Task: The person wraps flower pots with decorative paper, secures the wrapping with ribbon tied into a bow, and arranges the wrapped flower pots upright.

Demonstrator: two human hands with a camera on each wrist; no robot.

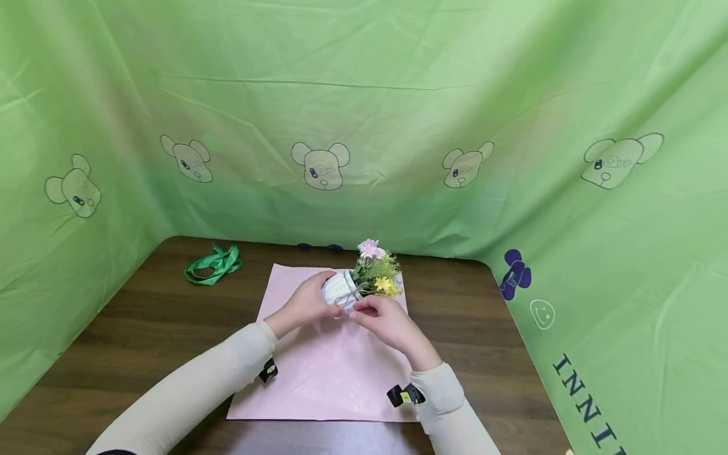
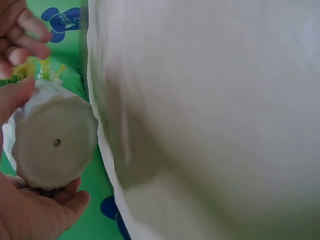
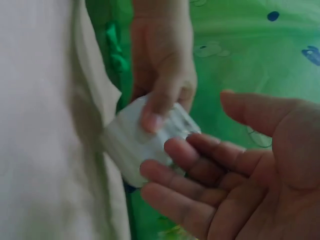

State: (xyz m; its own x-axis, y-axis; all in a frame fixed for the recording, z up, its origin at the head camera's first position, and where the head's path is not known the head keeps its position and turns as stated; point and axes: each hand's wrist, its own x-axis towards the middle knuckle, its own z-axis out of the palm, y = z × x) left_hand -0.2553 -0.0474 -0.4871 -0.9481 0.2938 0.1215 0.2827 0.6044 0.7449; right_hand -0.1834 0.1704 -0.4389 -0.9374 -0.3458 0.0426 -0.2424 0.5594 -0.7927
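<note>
A white ribbed flower pot (image 1: 337, 289) lies tilted above the pink sheet, its mouth turned to the right. My left hand (image 1: 306, 302) grips it, thumb and fingers on opposite sides. Artificial flowers fill the pot, with a pink bloom (image 1: 371, 249), a yellow bloom (image 1: 384, 284) and green foliage. A thin twine bow (image 1: 345, 297) is tied round the pot near its rim. The left wrist view shows the pot's round base (image 2: 55, 140) with a small hole. My right hand (image 3: 240, 165) is beside the pot, thumb apart from loosely bent fingers, holding nothing visible.
A pink sheet (image 1: 335, 379) lies flat on the dark wooden table (image 1: 472, 328) under both hands. A loose green ribbon (image 1: 213, 265) is coiled at the back left. Green printed curtains (image 1: 387, 208) enclose the table at the back and sides.
</note>
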